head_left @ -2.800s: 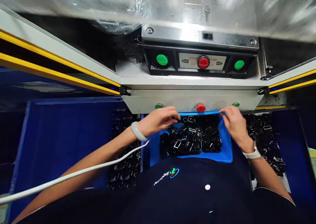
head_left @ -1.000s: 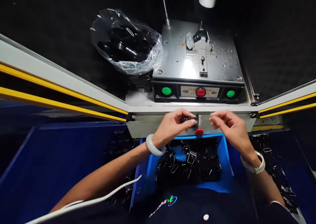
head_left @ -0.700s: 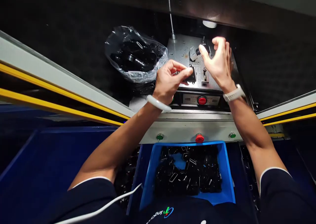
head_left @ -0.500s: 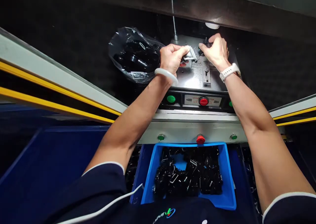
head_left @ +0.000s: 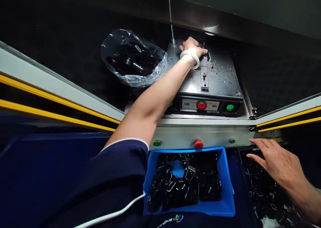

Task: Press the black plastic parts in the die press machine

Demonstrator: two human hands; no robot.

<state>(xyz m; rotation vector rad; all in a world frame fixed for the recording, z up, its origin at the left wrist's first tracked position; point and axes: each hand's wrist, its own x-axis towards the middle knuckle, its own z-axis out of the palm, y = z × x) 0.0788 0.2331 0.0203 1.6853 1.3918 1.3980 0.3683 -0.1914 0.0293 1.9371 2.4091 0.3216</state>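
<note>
- Two hands show in my view, and they are well apart.
- The left hand (head_left: 193, 46) is up at the far end of a steel plate (head_left: 215, 84). I can see the back of it and a white bangle (head_left: 190, 58) on the wrist. The fingers curl down out of my sight, so I cannot tell if it holds something.
- A small metal jig (head_left: 207, 59) sits just to the right of that hand, and mostly hides behind it.
- A long slotted bar (head_left: 204, 77) lies on the plate, just below the jig, and its long side points toward me.
- The left arm is the one near the jig. It stretches in a slant from the low left up to the plate.
- The right hand (head_left: 276, 157) is low on the right side, far from the plate. It is flat and wide open, with its fingers spread and pointing left, and it holds nothing.
- A heap of black parts (head_left: 265, 191) lies just under that hand, in a dark bin. The right hand is the one near this heap, but I cannot tell if it touches them.
- A blue bin (head_left: 227, 187) sits between the two hands and near me, full of more black parts (head_left: 183, 184).
- A clear plastic bag (head_left: 132, 59) of black pieces lies to the left of the plate.
</note>
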